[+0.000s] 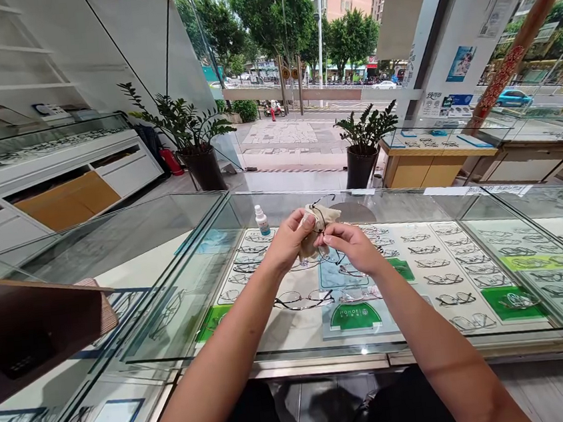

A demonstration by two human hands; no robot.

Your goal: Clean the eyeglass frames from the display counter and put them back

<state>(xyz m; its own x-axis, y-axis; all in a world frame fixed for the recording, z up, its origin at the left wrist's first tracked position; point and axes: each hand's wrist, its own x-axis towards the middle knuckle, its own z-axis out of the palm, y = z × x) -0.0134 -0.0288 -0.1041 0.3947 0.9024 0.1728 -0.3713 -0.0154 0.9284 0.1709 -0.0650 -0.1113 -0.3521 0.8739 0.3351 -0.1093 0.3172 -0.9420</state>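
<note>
My left hand (292,238) is closed around a beige cloth (328,215), pinching it against a pair of thin dark-framed eyeglasses (318,212). One temple of the eyeglasses sticks up past the cloth, and part of the frame hangs below my fingers. My right hand (356,249) grips the same eyeglasses from the other side with thumb and fingertips. Both hands are held above the glass counter (296,352). Just left of them, on the glass, stands a small white bottle (262,221) with a blue lower part. The cloth and fingers hide much of the frame.
Rows of eyeglasses (443,279) lie inside the display case beneath the glass. Nearer me is another dark-rimmed pair (303,300), beside a green and white card (355,315). A brown box-like object (37,330) juts in from the left. Potted plants (202,169) stand beyond the counter.
</note>
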